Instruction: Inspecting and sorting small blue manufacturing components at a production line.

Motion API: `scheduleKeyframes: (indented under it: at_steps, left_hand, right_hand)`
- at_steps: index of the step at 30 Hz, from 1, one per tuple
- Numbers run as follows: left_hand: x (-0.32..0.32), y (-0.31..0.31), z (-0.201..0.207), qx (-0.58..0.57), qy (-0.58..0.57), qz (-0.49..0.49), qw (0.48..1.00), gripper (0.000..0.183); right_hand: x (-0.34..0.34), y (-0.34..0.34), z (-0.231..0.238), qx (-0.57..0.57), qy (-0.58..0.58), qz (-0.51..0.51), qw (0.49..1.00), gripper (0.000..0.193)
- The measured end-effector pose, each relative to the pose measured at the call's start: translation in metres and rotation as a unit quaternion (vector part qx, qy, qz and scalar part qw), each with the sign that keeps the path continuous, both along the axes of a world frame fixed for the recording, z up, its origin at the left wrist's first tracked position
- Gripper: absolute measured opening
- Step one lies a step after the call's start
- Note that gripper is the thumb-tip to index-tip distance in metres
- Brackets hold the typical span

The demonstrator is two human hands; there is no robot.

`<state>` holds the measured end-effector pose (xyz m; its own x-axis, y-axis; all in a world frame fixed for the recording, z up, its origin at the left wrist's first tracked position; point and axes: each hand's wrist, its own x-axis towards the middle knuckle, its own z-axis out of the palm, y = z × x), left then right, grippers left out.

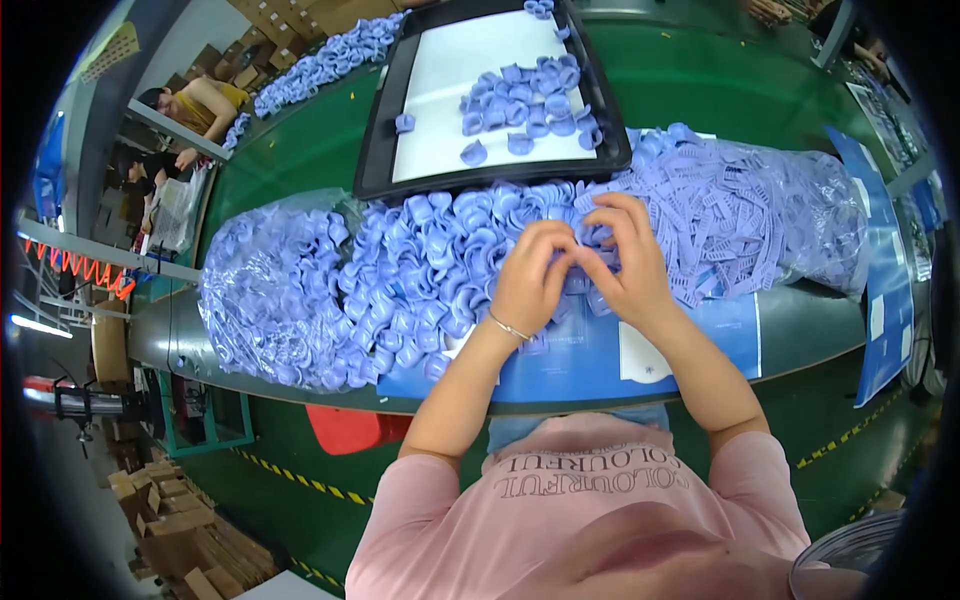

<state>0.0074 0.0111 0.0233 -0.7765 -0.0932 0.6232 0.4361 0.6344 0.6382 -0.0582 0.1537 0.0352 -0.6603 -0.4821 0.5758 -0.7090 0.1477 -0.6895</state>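
Observation:
My left hand (538,277) and my right hand (632,262) meet above the near edge of a pile, fingers bent and thumbs close together. Between them is a small periwinkle curved plastic piece (595,234), partly hidden by my fingers. Both hands appear closed on it. Under and left of my hands lies a heap of periwinkle curved plastic pieces (425,245), some spilling from a clear plastic bag (262,290). To the right of my right hand is a heap of flat, slotted lilac strips (715,215), running into another clear bag (825,220).
Beyond the heaps, a black tray (378,150) with a white liner holds several curved pieces (520,100). Blue printed sheets (570,355) lie under my wrists. A blue board (870,280) stands at the right. Another person (200,105) sits far left, near more pieces (330,62).

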Motion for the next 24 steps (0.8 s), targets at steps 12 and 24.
scheduleKeyframes:
  at_steps: [12,24]
  left_hand:
    - [-0.003,-0.009,-0.002,-0.087,0.041,0.033,0.995,0.018]
    - [0.000,-0.004,-0.009,0.017,-0.084,0.027,0.996,0.040]
  right_hand:
    - [-0.009,0.005,0.001,0.109,-0.072,0.143,0.981,0.020]
    - [-0.010,0.003,-0.001,-0.065,-0.086,0.058,0.992,0.010]
